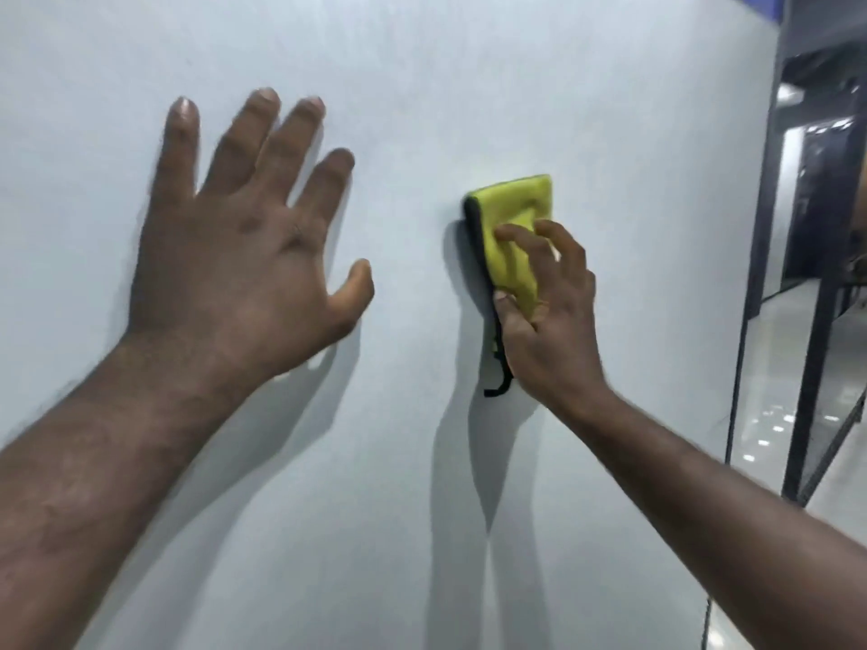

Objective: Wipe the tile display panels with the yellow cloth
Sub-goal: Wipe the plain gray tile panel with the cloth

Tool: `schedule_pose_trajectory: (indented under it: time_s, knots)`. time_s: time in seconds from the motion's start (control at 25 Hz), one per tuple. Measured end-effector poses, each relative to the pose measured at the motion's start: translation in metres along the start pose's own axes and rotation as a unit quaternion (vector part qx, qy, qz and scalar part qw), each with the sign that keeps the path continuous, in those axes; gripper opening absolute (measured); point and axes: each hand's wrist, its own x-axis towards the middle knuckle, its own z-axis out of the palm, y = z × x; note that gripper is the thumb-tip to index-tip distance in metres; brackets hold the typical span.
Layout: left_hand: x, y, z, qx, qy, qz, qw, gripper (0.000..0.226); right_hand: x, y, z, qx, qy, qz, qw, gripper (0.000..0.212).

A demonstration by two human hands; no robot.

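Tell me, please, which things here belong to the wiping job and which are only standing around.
For the job: yellow cloth; panel; right hand, holding the cloth against the panel; left hand, spread open over the panel.
Not for the job: black metal frame at the right; shiny floor behind it.

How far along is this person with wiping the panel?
Mid-job. The right hand presses the folded yellow cloth against the pale panel, while the left hand is spread open beside it. No streaks or dirt show, so the wiped share cannot be told. Other panels are out of view.
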Motion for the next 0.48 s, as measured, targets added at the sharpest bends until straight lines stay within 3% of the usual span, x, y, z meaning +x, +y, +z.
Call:
schedule_pose_trajectory:
  time_s: [0.04,0.16,0.2,0.32,0.36,0.48]
  knots:
    - [-0.001,-0.014,-0.004,0.002,0.005,-0.007,1.0,0.089,0.013,-0.009,0.0,-0.018,-0.002,-0.021,1.0,0.064]
    - [-0.017,-0.029,-0.002,-0.002,0.007,0.023,1.0,0.086,0.053,-0.043,-0.001,0.032,0.071,0.177,0.981,0.065]
    - [-0.022,-0.029,-0.001,-0.003,0.007,0.033,0.999,0.085,0.055,-0.06,0.002,0.017,0.074,0.153,0.985,0.065]
    - [-0.025,-0.026,0.001,-0.003,0.013,0.047,0.999,0.082,0.044,-0.093,0.017,-0.099,-0.008,-0.115,0.988,0.063]
    - [-0.025,-0.026,0.0,-0.005,0.016,0.049,0.999,0.083,0.053,-0.095,0.014,-0.104,-0.009,-0.128,0.986,0.063]
    - [-0.028,-0.025,0.005,0.001,0.02,0.051,0.998,0.083,0.075,-0.091,0.002,-0.024,0.072,0.131,0.988,0.055]
